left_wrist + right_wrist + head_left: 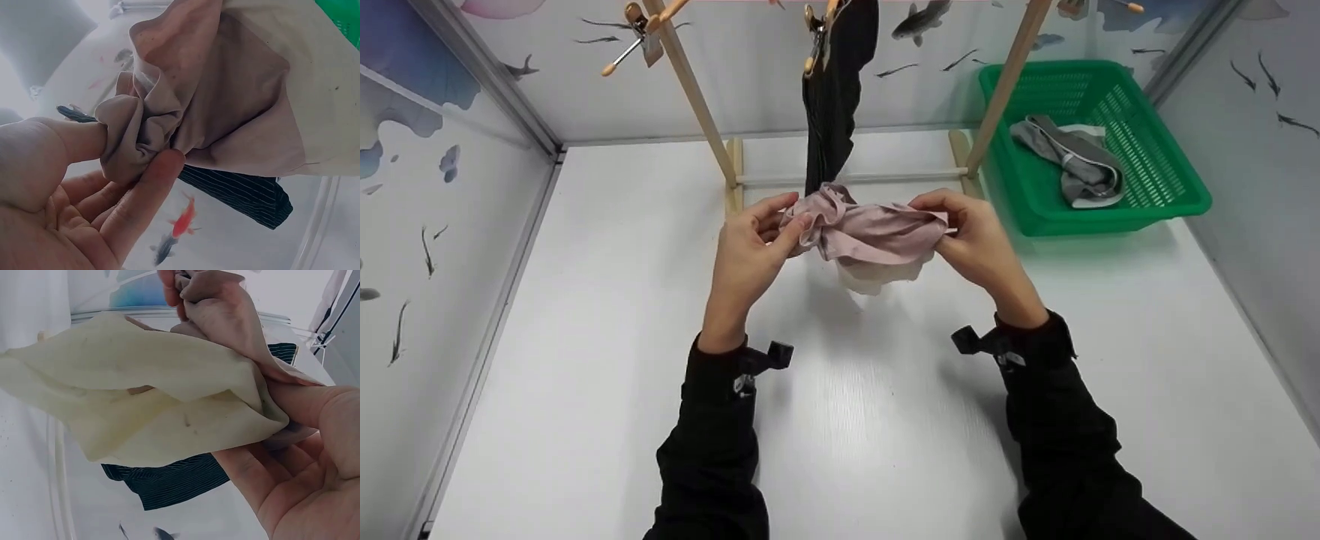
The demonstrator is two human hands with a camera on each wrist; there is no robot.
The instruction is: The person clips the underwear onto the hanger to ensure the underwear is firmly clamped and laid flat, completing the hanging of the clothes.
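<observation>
One pink cloth (881, 231), lengthwise left to right, is pinched at opposite ends by left hand (748, 251) and right hand (979, 246).

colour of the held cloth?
The cloth is dusty pink and pale cream; both show best in the right wrist view.

The bare left hand (744, 255) and the bare right hand (981, 247) pinch opposite ends of a crumpled dusty-pink cloth (885, 231) above a smooth white tabletop (870, 435); cream-coloured fabric (874, 276) shows beneath it. Behind, a long black cloth (832, 112) hangs from a gold-coloured clip (814, 37) between the posts of a pale wooden rack (695, 97). At right, a green plastic basket (1110, 222) with slotted walls holds a grey cloth with white edging (1084, 160).
</observation>
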